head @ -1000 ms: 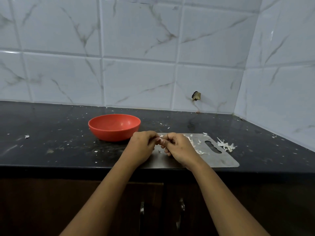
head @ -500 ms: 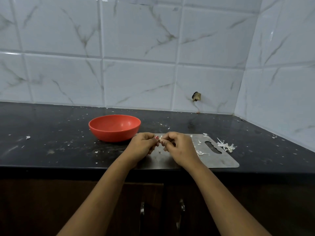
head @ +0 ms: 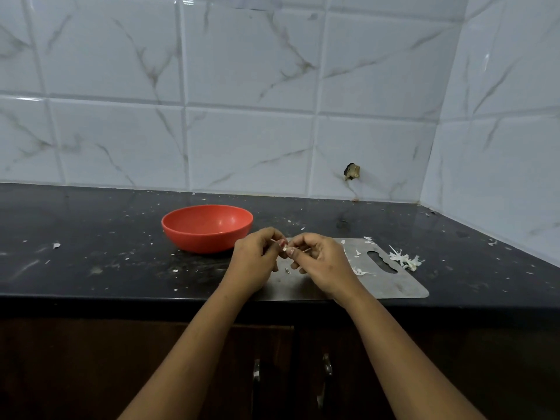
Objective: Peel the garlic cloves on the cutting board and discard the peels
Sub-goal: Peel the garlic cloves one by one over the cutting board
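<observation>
Head view. Both hands meet above the left half of the cutting board, which lies along the counter's front edge. The left hand and right hand have their fingers curled in, fingertips together, pinching one small pale item between them, judged to be a garlic clove. It is mostly hidden by the fingers, so how much skin is left cannot be told. A loose heap of peels sits on the counter just off the board's far right corner, and thin scraps lie on the board beside the handle slot. A red bowl stands on the counter just left of the board's far left corner, close behind the left hand; its contents are not resolvable. Step in hand, as a judgement: stripping skin from the held clove. The next move calls for a steady hold with one hand while the other nips a skin edge and pulls it free, then drops the skin clear of the clove. Risk: the thin skin tears into flecks that scatter.
</observation>
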A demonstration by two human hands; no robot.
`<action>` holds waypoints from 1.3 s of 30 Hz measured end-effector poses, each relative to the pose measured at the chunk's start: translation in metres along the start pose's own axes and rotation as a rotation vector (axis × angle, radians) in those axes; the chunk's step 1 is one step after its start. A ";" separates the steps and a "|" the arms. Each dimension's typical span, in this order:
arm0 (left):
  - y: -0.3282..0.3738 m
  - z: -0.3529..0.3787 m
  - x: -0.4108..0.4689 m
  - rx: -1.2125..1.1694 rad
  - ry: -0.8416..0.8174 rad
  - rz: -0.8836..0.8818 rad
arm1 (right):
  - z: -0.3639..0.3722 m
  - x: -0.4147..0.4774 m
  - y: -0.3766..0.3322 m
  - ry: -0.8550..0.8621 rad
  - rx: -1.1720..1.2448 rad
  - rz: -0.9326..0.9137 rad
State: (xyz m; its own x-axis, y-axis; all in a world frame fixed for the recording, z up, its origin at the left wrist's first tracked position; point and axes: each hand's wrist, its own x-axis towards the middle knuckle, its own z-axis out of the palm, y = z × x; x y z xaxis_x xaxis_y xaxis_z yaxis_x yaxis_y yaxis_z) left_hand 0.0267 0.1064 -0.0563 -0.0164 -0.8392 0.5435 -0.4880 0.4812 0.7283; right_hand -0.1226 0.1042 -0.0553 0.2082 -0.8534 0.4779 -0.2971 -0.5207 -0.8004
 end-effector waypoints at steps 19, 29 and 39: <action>0.000 -0.006 0.002 -0.452 -0.069 -0.296 | 0.000 0.005 0.008 0.204 -0.208 0.084; -0.002 -0.007 0.001 -0.265 0.095 -0.362 | 0.008 0.007 0.011 0.186 -0.504 -0.008; -0.001 -0.005 0.001 -0.140 0.111 -0.381 | 0.006 0.011 0.008 0.117 -0.613 0.062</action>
State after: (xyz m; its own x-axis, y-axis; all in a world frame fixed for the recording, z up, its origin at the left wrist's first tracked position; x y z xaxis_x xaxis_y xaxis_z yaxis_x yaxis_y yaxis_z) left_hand 0.0310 0.1067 -0.0544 0.2399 -0.9352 0.2606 -0.3174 0.1781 0.9314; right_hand -0.1169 0.0912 -0.0587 0.0800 -0.8616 0.5012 -0.7929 -0.3598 -0.4918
